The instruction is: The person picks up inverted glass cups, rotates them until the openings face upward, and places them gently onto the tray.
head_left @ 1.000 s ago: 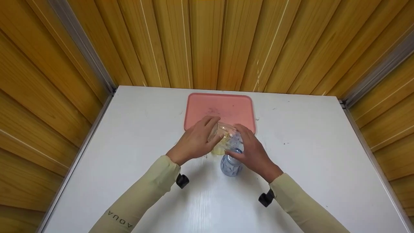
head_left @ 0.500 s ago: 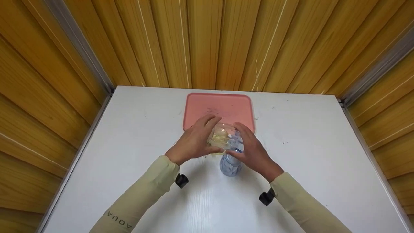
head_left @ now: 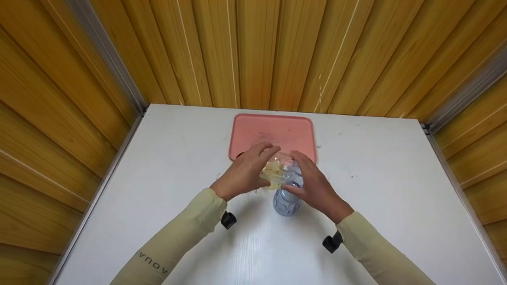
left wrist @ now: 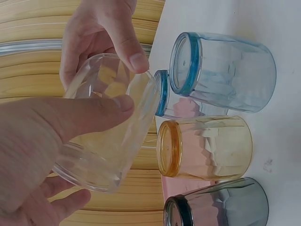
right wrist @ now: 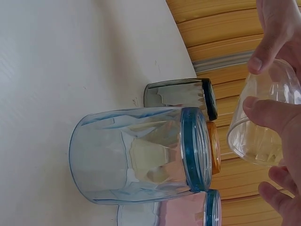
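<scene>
Both hands hold a clear faceted cup [head_left: 280, 168] between them, above the other cups. My left hand [head_left: 247, 172] grips its left side, thumb [left wrist: 106, 110] across the near wall. My right hand [head_left: 317, 188] holds the right side, thumb [right wrist: 263, 110] on the wall. The clear cup [left wrist: 113, 141] lies tilted in the left wrist view. Just below the hands stands a blue cup [head_left: 286, 204] with a teal band on top. Beside it are an amber cup [left wrist: 211, 148], a grey cup [left wrist: 230, 207] and a second blue cup [right wrist: 214, 209], mostly hidden in the head view.
A pink tray [head_left: 273, 128] lies behind the cups on the white table [head_left: 182, 150]. Wood-patterned panels [head_left: 257, 55] enclose the back and sides of the table.
My left thumb has slid down to the cup's near edge since one second ago. The clear cup's tilt has changed slightly between the hands. The head view has shifted a little; the standing blue cup stays put.
</scene>
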The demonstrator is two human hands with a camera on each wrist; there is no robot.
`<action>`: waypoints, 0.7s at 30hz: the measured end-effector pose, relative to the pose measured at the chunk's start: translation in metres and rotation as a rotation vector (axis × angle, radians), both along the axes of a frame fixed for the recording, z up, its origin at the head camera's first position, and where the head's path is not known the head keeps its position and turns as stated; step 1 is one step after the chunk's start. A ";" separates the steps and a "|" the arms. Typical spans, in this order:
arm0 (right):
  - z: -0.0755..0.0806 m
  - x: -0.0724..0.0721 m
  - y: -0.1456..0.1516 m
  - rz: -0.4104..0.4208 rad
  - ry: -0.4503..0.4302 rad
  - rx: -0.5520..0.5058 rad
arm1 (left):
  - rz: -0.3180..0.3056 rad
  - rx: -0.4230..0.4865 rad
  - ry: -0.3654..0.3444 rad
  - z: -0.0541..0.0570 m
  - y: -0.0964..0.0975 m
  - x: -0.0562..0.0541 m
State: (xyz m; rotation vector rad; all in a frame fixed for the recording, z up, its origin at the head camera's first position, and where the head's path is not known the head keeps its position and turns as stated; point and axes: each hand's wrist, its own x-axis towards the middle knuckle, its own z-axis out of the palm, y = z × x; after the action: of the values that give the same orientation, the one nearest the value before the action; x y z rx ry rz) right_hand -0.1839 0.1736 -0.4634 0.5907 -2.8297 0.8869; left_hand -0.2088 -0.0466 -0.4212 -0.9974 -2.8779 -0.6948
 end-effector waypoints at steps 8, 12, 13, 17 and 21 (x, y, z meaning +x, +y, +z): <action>0.002 0.001 0.006 -0.002 -0.013 -0.007 | -0.023 -0.010 0.030 -0.004 0.005 -0.001; 0.001 0.002 0.008 -0.021 -0.003 0.005 | -0.029 -0.015 0.044 -0.005 0.007 -0.002; 0.001 0.002 0.008 -0.023 0.002 0.008 | -0.025 -0.014 0.037 -0.005 0.007 -0.002; 0.000 0.001 0.007 -0.023 0.013 0.014 | -0.006 -0.017 0.009 -0.005 0.006 -0.001; -0.002 0.000 0.006 -0.031 0.028 0.028 | 0.001 -0.015 -0.013 -0.004 0.004 -0.002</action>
State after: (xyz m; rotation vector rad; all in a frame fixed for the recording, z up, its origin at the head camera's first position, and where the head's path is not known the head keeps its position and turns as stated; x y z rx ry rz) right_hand -0.1839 0.1793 -0.4651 0.5568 -2.8227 0.8296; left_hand -0.2105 -0.0427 -0.4252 -0.9974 -2.8988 -0.6833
